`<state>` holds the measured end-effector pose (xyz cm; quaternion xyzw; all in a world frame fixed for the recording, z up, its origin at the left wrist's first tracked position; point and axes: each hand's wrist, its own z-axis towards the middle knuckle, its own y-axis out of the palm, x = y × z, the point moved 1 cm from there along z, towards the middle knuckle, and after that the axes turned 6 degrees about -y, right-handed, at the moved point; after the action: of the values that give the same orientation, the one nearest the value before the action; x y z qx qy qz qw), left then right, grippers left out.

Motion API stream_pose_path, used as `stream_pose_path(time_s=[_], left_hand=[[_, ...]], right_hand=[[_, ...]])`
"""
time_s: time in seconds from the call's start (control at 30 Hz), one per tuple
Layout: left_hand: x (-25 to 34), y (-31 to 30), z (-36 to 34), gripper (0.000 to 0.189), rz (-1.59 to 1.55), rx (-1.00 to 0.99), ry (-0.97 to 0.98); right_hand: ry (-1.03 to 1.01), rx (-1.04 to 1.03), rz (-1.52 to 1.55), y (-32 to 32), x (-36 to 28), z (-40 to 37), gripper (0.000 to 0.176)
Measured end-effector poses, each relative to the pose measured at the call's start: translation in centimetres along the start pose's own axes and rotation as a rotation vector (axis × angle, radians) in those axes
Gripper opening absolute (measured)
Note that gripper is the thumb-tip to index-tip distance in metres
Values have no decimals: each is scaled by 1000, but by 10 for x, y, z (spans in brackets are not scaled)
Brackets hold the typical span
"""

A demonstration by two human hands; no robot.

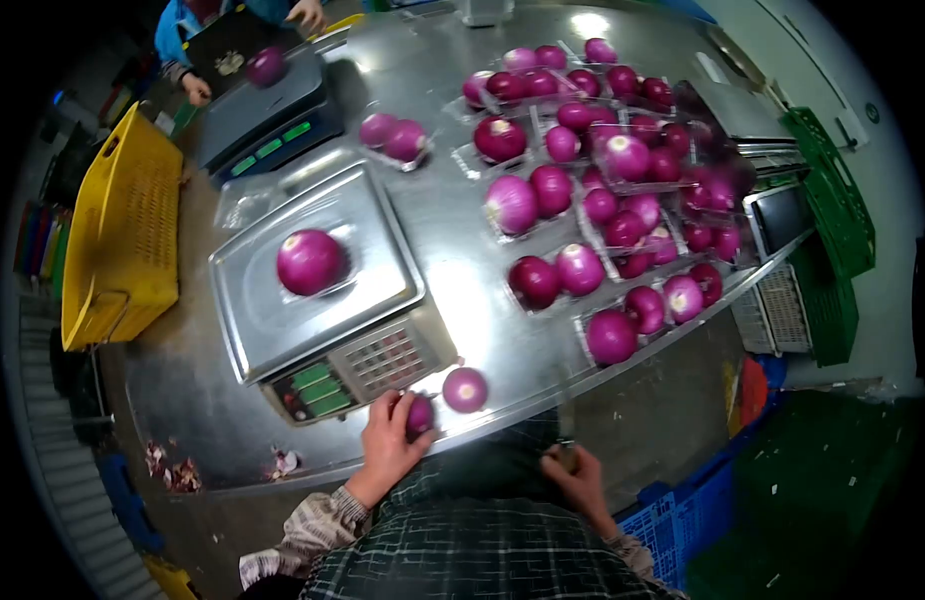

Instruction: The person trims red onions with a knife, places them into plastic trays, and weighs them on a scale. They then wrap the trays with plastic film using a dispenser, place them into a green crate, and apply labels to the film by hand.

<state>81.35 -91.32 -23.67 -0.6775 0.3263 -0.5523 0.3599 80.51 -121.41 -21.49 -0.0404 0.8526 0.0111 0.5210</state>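
My left hand [387,445] has its fingers wrapped round a red onion [419,416] at the table's front edge. Just right of it, a second red onion [465,390] lies loose on the metal. In front of my body, my right hand [580,478] is closed on the handle of a knife [566,440], its thin blade blurred and pointing up toward the table edge. A large red onion [311,262] sits in a clear tray on the steel pan of the weighing scale [382,362], beyond my left hand.
Clear trays of red onions [622,160] crowd the right of the steel table [452,270]. Another scale [267,110] stands at the back left, near a person in blue [172,35]. A yellow crate [127,230] stands left; green crates [832,200] stand right. Onion skins [182,473] lie front left.
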Motion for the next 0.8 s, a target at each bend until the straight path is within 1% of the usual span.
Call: stream_pose_path(time_s=[0.07,0.13,0.17,0.23,0.33,0.37,0.4,0.47,0.5,0.53,0.57,0.6,0.67,0.73,0.8], left_hand=[[14,3,11,74,62,-15,13],[25,17,17,78,76,49,20],[37,20,24,79,113,65,45],[66,23,31,82,210,97,96],[97,45,43,86,423,93,165],[97,56,47,84,480,126,154],[96,62,49,81,512,118,118],[103,57,52,74,506,124,140],[105,54,49,74,534,158,139],[105,55,43,74,525,192,111],[100,55,35,75,528,242,71],[93,54,27,75,536,300,30],[84,52,17,74,523,393,-47],[70,52,10,76,508,450,-88],[60,48,6,78,557,440,-69]], right_hand=[[-137,-78,-281,-8,-3,18,27],[-166,-151,-390,-31,-14,40,32],[-191,-157,-336,-43,-25,50,32],[-187,-210,-347,-76,-31,71,32],[-181,-300,-353,-126,-54,93,31],[-174,-326,-359,-142,-59,98,31],[-165,-357,-367,-156,-61,101,30],[-142,-362,-295,-180,-64,108,28],[-143,-373,-277,-193,-66,109,28],[-165,-404,-258,-200,-70,115,28],[-146,-392,-291,-207,-71,118,27],[-136,-383,-322,-212,-66,121,27],[-179,-391,-263,-220,-44,128,28],[-188,-399,-218,-215,-57,127,21],[-152,-452,-327,-212,-64,129,26]])
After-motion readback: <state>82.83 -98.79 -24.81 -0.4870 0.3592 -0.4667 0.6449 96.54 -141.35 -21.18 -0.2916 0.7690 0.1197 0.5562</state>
